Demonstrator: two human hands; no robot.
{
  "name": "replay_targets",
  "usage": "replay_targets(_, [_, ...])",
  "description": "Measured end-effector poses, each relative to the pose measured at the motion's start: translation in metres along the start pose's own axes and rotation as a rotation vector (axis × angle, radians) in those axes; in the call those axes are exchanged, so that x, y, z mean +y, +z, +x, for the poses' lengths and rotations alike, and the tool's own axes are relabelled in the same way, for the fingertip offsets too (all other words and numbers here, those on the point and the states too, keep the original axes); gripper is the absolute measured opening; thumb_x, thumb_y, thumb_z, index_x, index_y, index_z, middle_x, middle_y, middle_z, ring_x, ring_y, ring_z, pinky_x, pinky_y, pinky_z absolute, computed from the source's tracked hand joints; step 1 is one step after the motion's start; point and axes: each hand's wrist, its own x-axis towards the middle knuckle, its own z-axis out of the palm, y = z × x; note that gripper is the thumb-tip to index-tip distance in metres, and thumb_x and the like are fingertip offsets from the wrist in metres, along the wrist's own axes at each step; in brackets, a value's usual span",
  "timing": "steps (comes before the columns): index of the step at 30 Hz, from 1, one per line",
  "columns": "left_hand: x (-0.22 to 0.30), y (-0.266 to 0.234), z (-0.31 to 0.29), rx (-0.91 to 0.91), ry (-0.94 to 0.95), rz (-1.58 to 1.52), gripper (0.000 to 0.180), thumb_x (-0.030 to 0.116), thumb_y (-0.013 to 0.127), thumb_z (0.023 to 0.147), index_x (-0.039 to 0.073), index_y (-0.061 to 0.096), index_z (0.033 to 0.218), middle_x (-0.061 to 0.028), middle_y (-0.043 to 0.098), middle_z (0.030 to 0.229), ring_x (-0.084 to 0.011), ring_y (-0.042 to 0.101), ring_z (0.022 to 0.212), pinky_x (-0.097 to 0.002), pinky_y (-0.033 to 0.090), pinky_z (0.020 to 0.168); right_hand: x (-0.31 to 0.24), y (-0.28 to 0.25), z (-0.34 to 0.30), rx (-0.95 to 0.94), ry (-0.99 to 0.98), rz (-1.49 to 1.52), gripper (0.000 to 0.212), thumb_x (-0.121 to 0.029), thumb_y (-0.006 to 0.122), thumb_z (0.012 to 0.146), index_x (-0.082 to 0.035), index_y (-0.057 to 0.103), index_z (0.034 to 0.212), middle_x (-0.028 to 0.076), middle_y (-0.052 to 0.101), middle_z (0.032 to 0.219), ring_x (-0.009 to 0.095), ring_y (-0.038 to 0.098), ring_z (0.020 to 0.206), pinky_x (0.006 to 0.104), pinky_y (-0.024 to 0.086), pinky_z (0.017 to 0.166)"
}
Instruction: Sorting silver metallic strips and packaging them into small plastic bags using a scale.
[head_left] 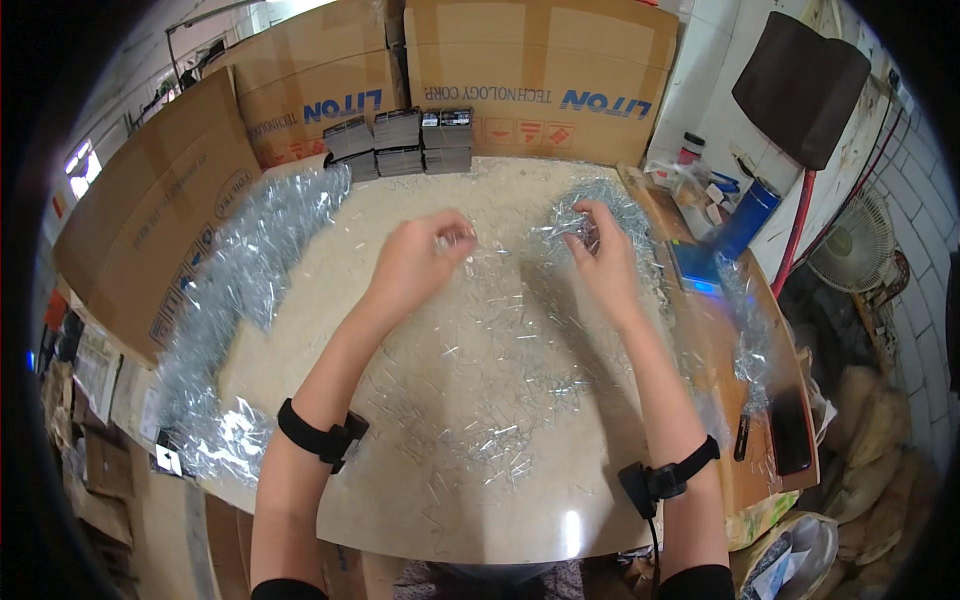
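Thin, shiny metal pins lie heaped and scattered over a pale tabletop (420,390). My left hand (422,257) hovers above the middle of the table, its fingers curled in toward the thumb. Whatever it holds, if anything, is too small to make out. At the right, my right hand (607,256) is over a pile of pins (590,200), its thumb and forefinger apart and its other fingers curled. Loose pins (505,445) are spread between and in front of my hands. Each wrist wears a black strap with a small device.
A long heap of pins (255,250) lines the left side. Stacked dark, flat packs (398,145) stand at the back before cardboard walls (540,70). On the right wooden ledge are a lit scale (692,268), a blue cylinder (748,218) and a phone (790,430). A fan (850,240) stands beyond.
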Motion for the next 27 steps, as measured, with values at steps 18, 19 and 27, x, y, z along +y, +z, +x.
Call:
replay_targets(18, [-0.027, 0.025, -0.029, -0.296, -0.157, 0.358, 0.037, 0.025, 0.069, 0.081, 0.01, 0.066, 0.115, -0.0154, 0.065, 0.114, -0.0322, 0.065, 0.099, -0.0402, 0.051, 0.087, 0.043, -0.007, -0.026, -0.175, 0.026, -0.575, 0.045, -0.015, 0.067, 0.08, -0.011, 0.056, 0.123, 0.014, 0.057, 0.125, 0.032, 0.055, 0.113, 0.0468, 0.044, 0.091])
replay_targets(19, [-0.036, 0.04, -0.032, -0.314, -0.071, 0.342, 0.039, 0.025, 0.069, 0.082, 0.011, 0.064, 0.118, -0.0164, 0.063, 0.117, -0.0332, 0.064, 0.099, -0.0405, 0.051, 0.087, 0.054, -0.002, -0.029, -0.399, 0.009, -0.451, 0.052, -0.023, 0.068, 0.08, -0.015, 0.053, 0.129, 0.014, 0.05, 0.135, 0.032, 0.048, 0.123, 0.0499, 0.037, 0.099])
replay_targets(27, [-0.021, 0.081, -0.078, -0.607, 0.033, 0.432, 0.05, 0.029, 0.064, 0.085, 0.016, 0.053, 0.132, -0.0246, 0.045, 0.139, -0.0377, 0.065, 0.098, -0.0437, 0.052, 0.085, 0.043, 0.01, -0.079, -0.833, 0.021, -0.415, 0.072, -0.057, 0.06, 0.085, -0.028, 0.037, 0.147, 0.01, 0.02, 0.158, 0.031, 0.012, 0.147, 0.0586, 0.007, 0.115])
